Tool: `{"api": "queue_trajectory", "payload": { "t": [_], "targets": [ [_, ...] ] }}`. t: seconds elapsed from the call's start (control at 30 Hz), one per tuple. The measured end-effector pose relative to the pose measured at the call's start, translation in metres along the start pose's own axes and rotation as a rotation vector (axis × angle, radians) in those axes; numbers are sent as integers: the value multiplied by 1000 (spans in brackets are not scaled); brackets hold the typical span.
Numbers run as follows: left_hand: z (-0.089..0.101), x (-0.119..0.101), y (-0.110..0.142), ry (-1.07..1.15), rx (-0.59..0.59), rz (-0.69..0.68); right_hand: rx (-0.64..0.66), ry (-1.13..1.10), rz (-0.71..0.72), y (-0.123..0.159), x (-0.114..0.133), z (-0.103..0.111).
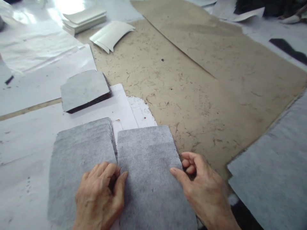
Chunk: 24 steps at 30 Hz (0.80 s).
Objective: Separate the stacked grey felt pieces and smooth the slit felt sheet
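Observation:
A grey, felt-like fabric piece (148, 150) with rounded top corners lies in front of me at the bottom centre. My right hand (203, 185) has its thumb on top of that piece's right edge, with the fingers curled at the side of the edge. At the left edge, my left hand (102, 191) is closed, thumb and curled fingers pinching there; its fingertips are partly hidden. Under and beside the left hand lies a fanned stack of similar grey fabric pieces (81, 147). Farther back sits a smaller stack of pale grey pieces (85, 89) with dark edges.
Brown paper (187, 83) strewn with thread scraps covers the table's middle. White paper sheets (31, 134) spread on the left. Cream card pieces (111, 33) and a thicker cream stack (83, 19) stand at the back. A large grey fabric sheet (273, 172) lies at right.

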<state>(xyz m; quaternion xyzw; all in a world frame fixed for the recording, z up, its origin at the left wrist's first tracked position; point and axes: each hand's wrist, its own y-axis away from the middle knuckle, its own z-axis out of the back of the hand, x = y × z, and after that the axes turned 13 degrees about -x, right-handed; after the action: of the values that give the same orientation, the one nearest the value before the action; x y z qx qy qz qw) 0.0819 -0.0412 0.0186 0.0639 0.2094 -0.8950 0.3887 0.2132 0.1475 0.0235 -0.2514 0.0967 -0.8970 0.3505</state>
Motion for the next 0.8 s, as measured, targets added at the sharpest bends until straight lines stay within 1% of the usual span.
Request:
{"api": "queue_trajectory", "payload": {
  "t": [0.07, 0.17, 0.23, 0.27, 0.33, 0.37, 0.43, 0.57, 0.63, 0.7, 0.8],
  "targets": [
    [1, -3, 1, 25, -22, 33, -44, -7, 92, 1, 1, 2],
    [5, -7, 4, 126, -115, 116, -123, -20, 329, 0, 2, 4],
    [8, -8, 6, 191, -201, 152, -118, -34, 468, -1, 0, 4],
    [10, -8, 7, 216, -219, 143, -96, -47, 517, -2, -1, 4],
    [12, -9, 9, 247, -186, 93, -47, -77, 569, -5, -5, 2],
    [13, -9, 10, 253, -148, 69, -25, -87, 566, -5, -6, 1],
    [12, -9, 10, 247, -76, 65, 19, -95, 502, -7, -8, 0],
    [11, -10, 7, 217, -11, 158, 108, -65, 284, -6, -10, 0],
    [11, -10, 6, 201, 20, 191, 136, -48, 202, -6, -10, 2],
    [12, -8, 5, 182, 48, 196, 148, -73, 162, -5, -8, 4],
    [11, -5, 4, 177, 68, 183, 140, -132, 147, -6, -4, 7]
  ]
}}
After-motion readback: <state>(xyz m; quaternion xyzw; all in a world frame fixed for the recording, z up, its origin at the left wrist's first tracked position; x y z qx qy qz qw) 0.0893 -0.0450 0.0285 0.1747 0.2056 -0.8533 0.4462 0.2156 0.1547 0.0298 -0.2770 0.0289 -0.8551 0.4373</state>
